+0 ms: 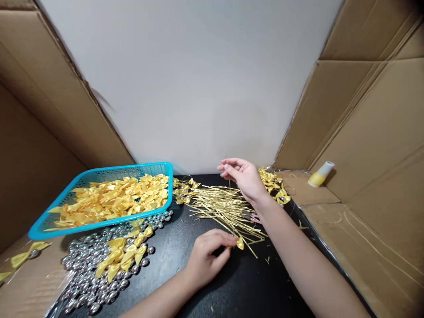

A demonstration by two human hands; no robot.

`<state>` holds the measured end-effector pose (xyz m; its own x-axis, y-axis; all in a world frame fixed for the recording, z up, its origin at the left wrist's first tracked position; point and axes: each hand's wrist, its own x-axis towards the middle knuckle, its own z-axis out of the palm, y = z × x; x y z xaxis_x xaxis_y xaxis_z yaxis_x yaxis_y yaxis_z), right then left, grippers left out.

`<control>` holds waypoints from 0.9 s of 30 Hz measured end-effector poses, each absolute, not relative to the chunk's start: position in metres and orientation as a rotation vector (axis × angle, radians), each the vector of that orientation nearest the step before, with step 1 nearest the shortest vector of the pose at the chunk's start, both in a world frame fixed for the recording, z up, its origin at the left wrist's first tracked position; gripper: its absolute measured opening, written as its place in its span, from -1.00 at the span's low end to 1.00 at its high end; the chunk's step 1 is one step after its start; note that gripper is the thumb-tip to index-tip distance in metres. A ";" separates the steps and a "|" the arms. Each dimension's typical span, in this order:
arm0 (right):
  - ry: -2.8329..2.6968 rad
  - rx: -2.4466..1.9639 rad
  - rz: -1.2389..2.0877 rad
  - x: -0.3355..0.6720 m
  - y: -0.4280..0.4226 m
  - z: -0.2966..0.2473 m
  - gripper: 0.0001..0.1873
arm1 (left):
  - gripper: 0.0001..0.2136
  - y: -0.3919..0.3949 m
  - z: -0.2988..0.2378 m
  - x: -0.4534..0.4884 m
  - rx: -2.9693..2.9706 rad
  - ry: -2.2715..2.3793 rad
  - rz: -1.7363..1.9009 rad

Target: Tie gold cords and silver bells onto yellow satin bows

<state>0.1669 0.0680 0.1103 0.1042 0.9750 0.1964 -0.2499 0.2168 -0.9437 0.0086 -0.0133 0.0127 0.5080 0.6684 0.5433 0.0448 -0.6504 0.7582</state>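
Observation:
My left hand [208,256] rests on the black table [251,282], its fingers pinched on a small yellow ribbon bow [240,242] beside the near end of a pile of gold twist ties [225,207]. Above the far end of that pile hovers my right hand [243,176], palm up, fingers loosely apart and nothing visible in it. Just behind it lies a heap of finished gold-tied bows [274,184].
A turquoise basket [43,225] full of yellow bows sits tilted at the left, over a spread of silver beads [89,274] with a few loose bows [124,254] on top. Cardboard walls flank both sides. A white and yellow cup [320,174] lies at the right.

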 end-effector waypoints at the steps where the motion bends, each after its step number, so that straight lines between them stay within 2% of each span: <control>1: -1.038 -0.885 1.061 0.169 0.073 0.111 -0.95 | -0.80 -0.014 0.013 0.009 2.045 0.603 1.099; 8: -0.938 -0.818 0.917 0.189 0.094 0.104 -0.86 | -0.83 -0.012 0.016 0.010 1.926 0.922 0.840; 14: -0.860 -0.804 0.937 0.200 0.101 0.104 -0.93 | -0.85 -0.014 0.014 0.012 1.817 0.900 0.811; 21: -0.749 -0.813 0.961 0.209 0.108 0.102 -0.82 | -0.86 -0.017 0.012 0.011 1.755 0.866 0.754; 27: -0.670 -0.832 0.953 0.216 0.113 0.097 -0.83 | -0.80 -0.016 0.010 0.013 1.619 0.871 0.682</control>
<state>0.2159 0.1127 0.0970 0.4293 0.8937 0.1303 -0.4254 0.3274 -0.8437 0.0125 -0.0159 0.0095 0.5609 0.8277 -0.0145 0.1844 -0.1079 0.9769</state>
